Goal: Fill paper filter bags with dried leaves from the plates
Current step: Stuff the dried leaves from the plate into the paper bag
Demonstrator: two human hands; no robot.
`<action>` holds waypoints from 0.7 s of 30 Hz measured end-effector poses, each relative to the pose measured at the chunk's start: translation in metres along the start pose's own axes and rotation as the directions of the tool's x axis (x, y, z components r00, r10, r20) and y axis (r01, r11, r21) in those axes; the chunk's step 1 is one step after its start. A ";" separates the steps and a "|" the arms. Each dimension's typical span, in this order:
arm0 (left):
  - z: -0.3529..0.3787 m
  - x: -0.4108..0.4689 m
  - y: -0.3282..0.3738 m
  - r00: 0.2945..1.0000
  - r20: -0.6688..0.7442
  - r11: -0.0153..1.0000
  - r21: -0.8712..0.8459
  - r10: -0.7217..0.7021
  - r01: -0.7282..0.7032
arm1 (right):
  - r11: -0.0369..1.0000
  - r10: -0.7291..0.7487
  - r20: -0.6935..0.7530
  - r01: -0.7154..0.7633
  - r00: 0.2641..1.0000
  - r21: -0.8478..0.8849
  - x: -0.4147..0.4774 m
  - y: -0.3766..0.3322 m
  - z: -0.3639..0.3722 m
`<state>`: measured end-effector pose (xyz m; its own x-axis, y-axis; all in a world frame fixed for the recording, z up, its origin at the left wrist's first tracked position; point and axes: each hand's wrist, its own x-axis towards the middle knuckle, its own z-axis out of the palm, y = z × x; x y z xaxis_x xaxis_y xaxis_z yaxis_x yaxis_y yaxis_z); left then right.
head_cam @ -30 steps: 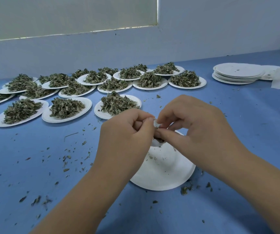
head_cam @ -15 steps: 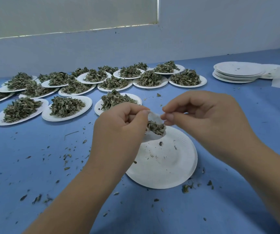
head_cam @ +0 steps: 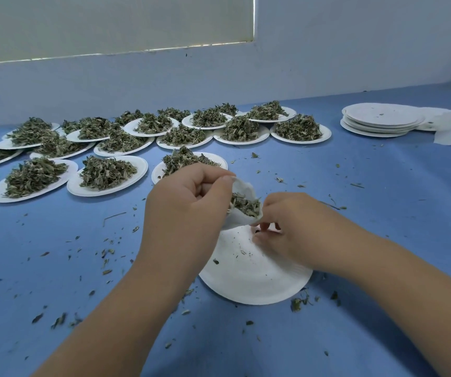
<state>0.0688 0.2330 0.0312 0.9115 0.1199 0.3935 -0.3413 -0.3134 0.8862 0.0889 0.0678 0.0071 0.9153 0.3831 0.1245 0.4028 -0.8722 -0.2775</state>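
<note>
While the left hand (head_cam: 189,202) pinches the small white paper filter bag (head_cam: 242,223) by its top rim, the bag hangs just above the far edge of the nearly bare round white paper plate (head_cam: 259,278). Its mouth is open toward the right hand (head_cam: 287,227) and it looks well stuffed w/ dried green leaves (head_cam: 246,205).

The right hand's fingers are curled down onto the plate right by the bag's lower corner. Can't tell if they're pinching crumbs or just touching, too hidden.

IMO the trick here: keep the mouth spread wide & level, feed small pinches, and don't overfill or it prob won't close. Hold the bag over the plate so spills land there, not on the blue tabletop (head_cam: 382,202), which has plenty of loose bits on it.

Room-wise: a heaped white paper plate of leaves (head_cam: 219,160) sits just behind the left knuckles, so no pushing fwd. The right side is open table, w/ the stack of empty white paper plates (head_cam: 379,122) well apart at the back. Table's front edge isn't in view.
</note>
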 end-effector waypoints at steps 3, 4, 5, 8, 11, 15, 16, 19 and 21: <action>0.000 0.000 -0.001 1.000 0.008 1.000 0.001 0.011 -0.011 | 0.999 -0.028 -0.015 0.028 0.999 -0.019 0.001 -0.003 0.001; 0.001 0.000 -0.001 1.000 0.011 1.000 -0.003 0.011 -0.011 | 0.999 -0.044 -0.020 0.043 0.999 -0.024 0.001 -0.004 0.002; 0.001 0.000 -0.001 1.000 0.014 1.000 -0.005 0.010 -0.010 | 0.998 -0.054 -0.021 0.053 0.998 -0.036 0.002 -0.004 0.002; 0.001 0.000 -0.001 1.000 0.014 1.000 -0.007 0.007 -0.007 | 0.997 -0.053 -0.032 0.051 0.998 -0.061 0.003 -0.002 0.004; 0.001 0.000 -0.002 1.000 0.012 1.000 -0.011 -0.001 0.001 | 0.999 -0.004 -0.032 0.006 0.999 0.042 0.000 0.000 -0.002; 0.000 -0.001 -0.001 1.000 0.009 1.000 -0.011 -0.001 0.001 | 0.920 0.066 -0.221 0.027 0.973 0.390 -0.010 0.002 -0.023; 0.001 -0.001 -0.001 1.000 0.013 1.000 -0.016 0.002 -0.002 | 0.857 0.077 -0.286 0.083 0.955 0.509 -0.012 0.002 -0.028; 0.003 -0.003 0.001 0.999 0.029 1.000 -0.021 0.017 -0.017 | 0.681 0.049 -0.335 0.214 0.941 0.701 -0.019 -0.006 -0.034; 0.005 -0.005 0.001 0.999 0.031 0.999 -0.007 0.033 -0.032 | 0.659 0.001 -0.309 0.232 0.951 0.716 -0.019 -0.011 -0.028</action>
<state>0.0645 0.2277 0.0292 0.9065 0.0808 0.4145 -0.3722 -0.3108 0.8746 0.0673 0.0619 0.0349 0.8699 0.2696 0.4130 0.4797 -0.2679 -0.8355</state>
